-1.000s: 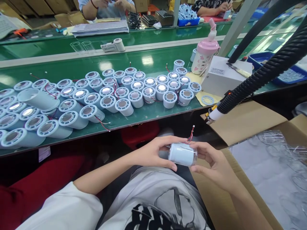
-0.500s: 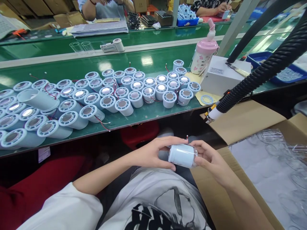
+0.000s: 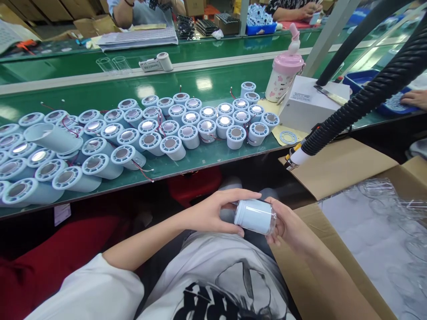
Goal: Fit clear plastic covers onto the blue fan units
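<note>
Above my lap, a light blue cylinder with a clear plastic sleeve round it [image 3: 254,216] lies on its side between my hands. My left hand [image 3: 227,211] grips its left end, thumb below and fingers above. Around the clear right end close the fingers of my right hand [image 3: 283,220]; some fingertips are hidden behind it. Many similar light blue cylinders [image 3: 172,148] with ribbed round tops and thin red and black wires stand on the green bench [image 3: 196,162] in front. One plain blue tube [image 3: 53,138] lies across those on the left.
A cardboard box [image 3: 320,240] with clear plastic sleeves [image 3: 383,206] stands at my right. Above it hangs a black corrugated hose [image 3: 353,100]. A white box-shaped device [image 3: 310,100] and pink-lidded cup [image 3: 285,75] stand on the bench. Across it, co-workers' hands [image 3: 312,11] work.
My right hand has shifted round the cylinder's right end, its fingers now lower. The wire plug above the cylinder is out of sight. Another person's hand has appeared at the blue tray on the far right.
</note>
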Demonstrator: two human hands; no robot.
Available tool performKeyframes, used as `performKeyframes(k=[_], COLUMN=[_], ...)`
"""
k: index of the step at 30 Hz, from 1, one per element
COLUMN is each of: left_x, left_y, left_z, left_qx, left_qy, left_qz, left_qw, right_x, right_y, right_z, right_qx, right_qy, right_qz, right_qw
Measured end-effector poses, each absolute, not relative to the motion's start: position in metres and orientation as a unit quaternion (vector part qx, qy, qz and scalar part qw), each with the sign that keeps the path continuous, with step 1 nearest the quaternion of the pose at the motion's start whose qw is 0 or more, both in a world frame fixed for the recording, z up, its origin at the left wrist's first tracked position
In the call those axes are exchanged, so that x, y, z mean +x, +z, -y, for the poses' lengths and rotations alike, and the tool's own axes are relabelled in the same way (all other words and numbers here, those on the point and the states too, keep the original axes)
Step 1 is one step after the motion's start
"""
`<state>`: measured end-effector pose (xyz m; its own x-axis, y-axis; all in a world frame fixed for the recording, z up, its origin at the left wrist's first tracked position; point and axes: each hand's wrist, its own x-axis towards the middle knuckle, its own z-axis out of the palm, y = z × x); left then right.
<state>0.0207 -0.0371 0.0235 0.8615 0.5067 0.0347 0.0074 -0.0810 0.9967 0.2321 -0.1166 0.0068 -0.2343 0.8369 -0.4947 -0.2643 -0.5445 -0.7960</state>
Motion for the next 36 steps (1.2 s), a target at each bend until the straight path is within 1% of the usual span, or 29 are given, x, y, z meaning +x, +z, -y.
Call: performKeyframes(k=[7, 12, 15, 19, 22, 25, 31, 36], left_x=[0.022, 0.027, 0.04, 0.073, 0.102, 0.125, 0.129, 0.099], left_y=[0.018, 0.013, 0.004, -0.015, -0.024, -0.025, -0.02, -0.009], left_z=[0.036, 0.031, 0.017, -0.016, -0.042, -0.06, -0.07, -0.052], left_qx=[0.68, 0.662, 0.632, 0.59, 0.602, 0.623, 0.656, 0.676], left_qy=[0.201, 0.206, 0.198, 0.178, 0.162, 0.152, 0.139, 0.118], left_qz=[-0.183, -0.186, -0.188, -0.185, -0.164, -0.138, -0.136, -0.168], left_qw=[0.681, 0.696, 0.725, 0.765, 0.764, 0.755, 0.73, 0.708], right_x=[0.225, 0.229, 0.234, 0.245, 0.258, 0.27, 0.275, 0.263], right_y=[0.012, 0.0, -0.013, -0.032, -0.046, -0.057, -0.06, -0.043], right_z=[0.112, 0.11, 0.103, 0.084, 0.066, 0.051, 0.041, 0.06], right_qx=[-0.475, -0.463, -0.446, -0.441, -0.435, -0.429, -0.43, -0.436], right_qy=[0.77, 0.793, 0.792, 0.75, 0.724, 0.714, 0.72, 0.747], right_qz=[0.24, 0.185, 0.143, 0.12, 0.116, 0.12, 0.132, 0.147], right_qw=[0.351, 0.349, 0.393, 0.478, 0.522, 0.539, 0.529, 0.479])
